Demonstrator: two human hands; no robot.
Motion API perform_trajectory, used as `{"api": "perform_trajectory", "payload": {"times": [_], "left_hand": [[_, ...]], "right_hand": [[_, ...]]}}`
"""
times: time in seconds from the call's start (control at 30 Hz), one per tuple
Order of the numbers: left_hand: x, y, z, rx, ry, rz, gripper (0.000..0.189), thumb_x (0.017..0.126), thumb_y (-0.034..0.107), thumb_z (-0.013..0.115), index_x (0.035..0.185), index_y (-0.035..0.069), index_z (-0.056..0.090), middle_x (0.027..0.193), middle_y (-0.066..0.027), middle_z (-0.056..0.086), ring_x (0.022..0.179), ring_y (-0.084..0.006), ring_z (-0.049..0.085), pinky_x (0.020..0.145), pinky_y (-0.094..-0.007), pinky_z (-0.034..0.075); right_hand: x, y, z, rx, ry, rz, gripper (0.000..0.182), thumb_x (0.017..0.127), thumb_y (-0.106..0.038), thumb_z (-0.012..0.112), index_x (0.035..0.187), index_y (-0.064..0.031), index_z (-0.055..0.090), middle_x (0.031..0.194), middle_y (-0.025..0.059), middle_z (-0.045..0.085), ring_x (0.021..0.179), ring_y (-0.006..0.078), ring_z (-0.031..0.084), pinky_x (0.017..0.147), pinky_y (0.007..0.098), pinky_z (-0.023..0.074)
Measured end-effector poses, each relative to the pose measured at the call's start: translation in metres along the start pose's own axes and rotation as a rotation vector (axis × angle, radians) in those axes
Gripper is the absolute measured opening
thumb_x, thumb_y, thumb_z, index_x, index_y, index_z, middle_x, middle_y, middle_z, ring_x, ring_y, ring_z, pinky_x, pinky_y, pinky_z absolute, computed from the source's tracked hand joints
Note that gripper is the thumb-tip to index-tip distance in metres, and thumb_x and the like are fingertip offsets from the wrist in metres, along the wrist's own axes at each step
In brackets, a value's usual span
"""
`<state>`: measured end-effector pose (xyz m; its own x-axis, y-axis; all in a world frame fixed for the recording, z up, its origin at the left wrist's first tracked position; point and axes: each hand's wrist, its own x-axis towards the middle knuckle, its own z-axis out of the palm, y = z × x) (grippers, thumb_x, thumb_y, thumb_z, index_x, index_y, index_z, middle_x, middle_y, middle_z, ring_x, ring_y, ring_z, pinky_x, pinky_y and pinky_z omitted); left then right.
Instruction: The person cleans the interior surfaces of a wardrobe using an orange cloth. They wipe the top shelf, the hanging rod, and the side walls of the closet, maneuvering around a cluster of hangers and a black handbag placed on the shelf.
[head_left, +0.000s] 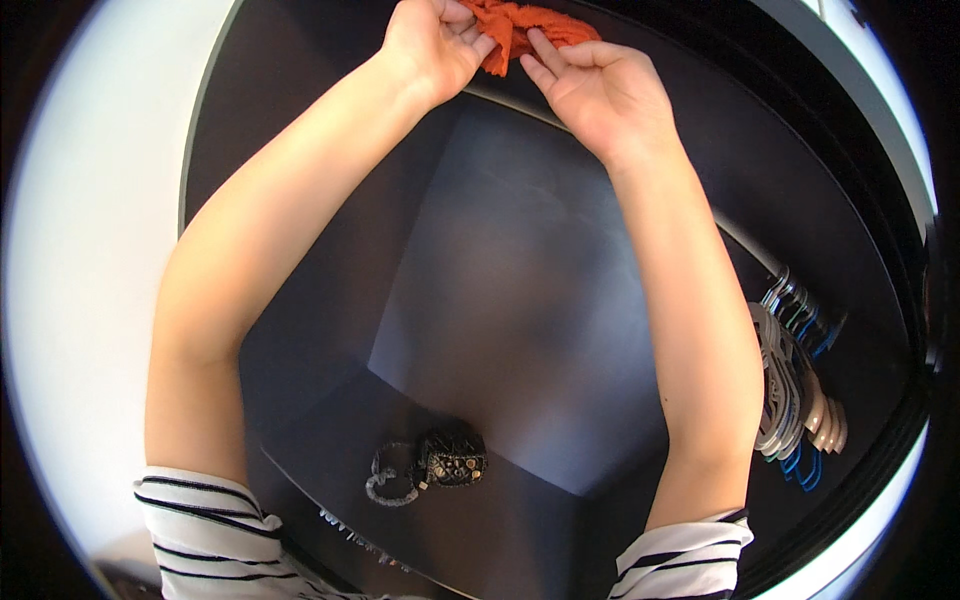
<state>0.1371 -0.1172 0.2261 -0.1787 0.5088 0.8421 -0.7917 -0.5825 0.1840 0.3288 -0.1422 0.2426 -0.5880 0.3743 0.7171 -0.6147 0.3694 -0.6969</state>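
Both arms reach up inside a dark wardrobe. My left hand (439, 49) is at the top edge of the view, its fingers curled on the left part of an orange cloth (551, 26). On the cloth's right side is my right hand (611, 94), palm towards me, with fingertips touching its lower edge. The cloth is bunched and lies between the hands, above a metal rail (517, 111). Part of it is cut off by the frame's top.
Plastic and wooden hangers (784, 382) hang bunched on the rail at the right. A small dark quilted bag (454, 457) with a fluffy strap (390, 487) rests on the wardrobe's floor. A white surface (97, 247) stands at the left.
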Motion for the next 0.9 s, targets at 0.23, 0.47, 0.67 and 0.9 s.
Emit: {"api": "perform_trajectory", "payload": {"times": [0.23, 0.47, 0.67, 0.9], "left_hand": [[0.012, -0.030, -0.012, 0.033, 0.130, 0.028, 0.038, 0.091, 0.013, 0.038, 0.124, -0.004, 0.043, 0.137, -0.0172, 0.042, 0.133, -0.0313, 0.038, 0.116, -0.0458, 0.025], [0.022, -0.061, -0.007, -0.069, 0.189, 0.034, 0.065, 0.097, 0.034, 0.029, 0.153, 0.003, 0.015, 0.158, -0.0164, 0.018, 0.148, -0.0291, 0.014, 0.120, -0.0462, 0.011], [0.053, -0.094, -0.008, -0.173, 0.356, -0.002, 0.062, 0.097, 0.041, 0.030, 0.149, 0.007, 0.026, 0.154, -0.0116, 0.028, 0.142, -0.0277, 0.027, 0.118, -0.0453, 0.017], [0.088, -0.137, -0.028, -0.368, 0.388, -0.047, 0.062, 0.095, 0.044, 0.030, 0.144, 0.007, 0.038, 0.152, -0.0104, 0.035, 0.138, -0.0252, 0.035, 0.117, -0.0431, 0.020]], "right_hand": [[0.032, 0.024, -0.040, 0.100, 0.209, 0.036, 0.079, 0.083, 0.016, 0.035, 0.150, 0.0042, -0.004, 0.152, 0.0249, 0.016, 0.143, 0.0320, 0.027, 0.120, 0.0480, 0.0204], [0.054, 0.035, -0.073, 0.175, 0.372, 0.045, 0.074, 0.078, 0.018, 0.034, 0.146, 0.0059, 0.006, 0.149, 0.0253, 0.022, 0.143, 0.0318, 0.028, 0.120, 0.0480, 0.0195], [0.066, 0.034, -0.108, 0.247, 0.478, 0.077, 0.074, 0.075, 0.019, 0.034, 0.145, 0.0091, 0.014, 0.149, 0.0265, 0.023, 0.144, 0.0323, 0.023, 0.120, 0.0457, 0.0185], [0.069, 0.039, -0.144, 0.196, 0.455, 0.053, 0.064, 0.082, 0.015, 0.034, 0.142, 0.0153, 0.014, 0.148, 0.0291, 0.023, 0.143, 0.0357, 0.022, 0.122, 0.0447, 0.0157]]}}
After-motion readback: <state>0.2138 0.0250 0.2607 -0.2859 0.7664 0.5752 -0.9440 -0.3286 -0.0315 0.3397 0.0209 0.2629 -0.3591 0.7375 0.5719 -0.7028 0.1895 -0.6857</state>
